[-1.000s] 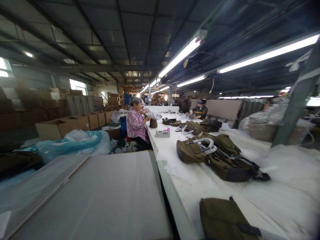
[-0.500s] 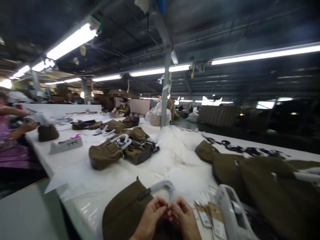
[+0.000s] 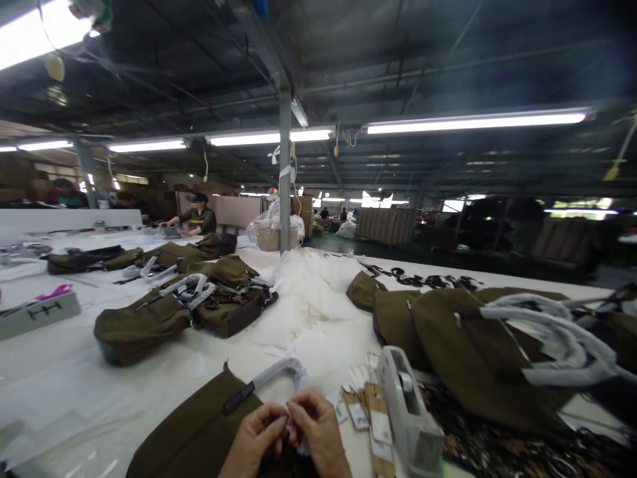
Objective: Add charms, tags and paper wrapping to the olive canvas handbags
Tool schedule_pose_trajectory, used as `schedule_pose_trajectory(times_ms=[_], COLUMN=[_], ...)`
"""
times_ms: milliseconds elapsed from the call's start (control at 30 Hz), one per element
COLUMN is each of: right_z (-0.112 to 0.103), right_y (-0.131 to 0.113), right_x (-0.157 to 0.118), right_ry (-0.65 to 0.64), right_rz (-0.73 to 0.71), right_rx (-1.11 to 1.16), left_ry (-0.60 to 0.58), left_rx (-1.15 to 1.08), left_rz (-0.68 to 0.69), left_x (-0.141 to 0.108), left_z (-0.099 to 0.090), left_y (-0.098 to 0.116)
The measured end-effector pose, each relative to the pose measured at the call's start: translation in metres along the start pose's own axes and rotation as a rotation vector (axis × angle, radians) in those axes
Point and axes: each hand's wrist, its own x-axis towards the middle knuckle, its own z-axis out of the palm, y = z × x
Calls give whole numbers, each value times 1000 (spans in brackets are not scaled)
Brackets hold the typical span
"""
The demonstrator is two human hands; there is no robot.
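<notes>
Olive canvas bag (image 3: 189, 431) lying flat on the table (image 3: 64, 372), a white-sleeved strap handle (image 3: 263, 380) arching up from its black tab (image 3: 239, 398)! Both hands closed: left hand (image 3: 253, 438) and right hand (image 3: 318, 431) pinch together at the handle's end, whatever's between the fingertips too small to tell. Same pinch as half a second ago, with the view swung right. Tape dispenser (image 3: 411, 415) and kraft hang tags (image 3: 378, 415) just beside at three o'clock; white sheeting (image 3: 313, 312) rises at twelve.

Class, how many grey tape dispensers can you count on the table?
2: a grey tape dispenser beside the hang tags, another at the far left. More may be hidden.
</notes>
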Motion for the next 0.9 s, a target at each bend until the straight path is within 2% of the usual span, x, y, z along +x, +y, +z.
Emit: schedule_pose_trajectory(times_ms=[167,433,700,900], right_z=[0,-1,-12,-15], right_y=[-3,-2,3,3], right_x=[-4,-8,-6,-7], right_ry=[20,-29,-18,-82], right_rz=[-1,-27,-87,-68], right_rx=[-73,-177,-317,-363], left_ry=[20,11,61,50], left_rx=[69,72,42,53], left_rz=[-1,34,38,45], left_x=[-6,-10,-10,-9], left_z=[2,0,2,0], left_y=[6,7,11,8])
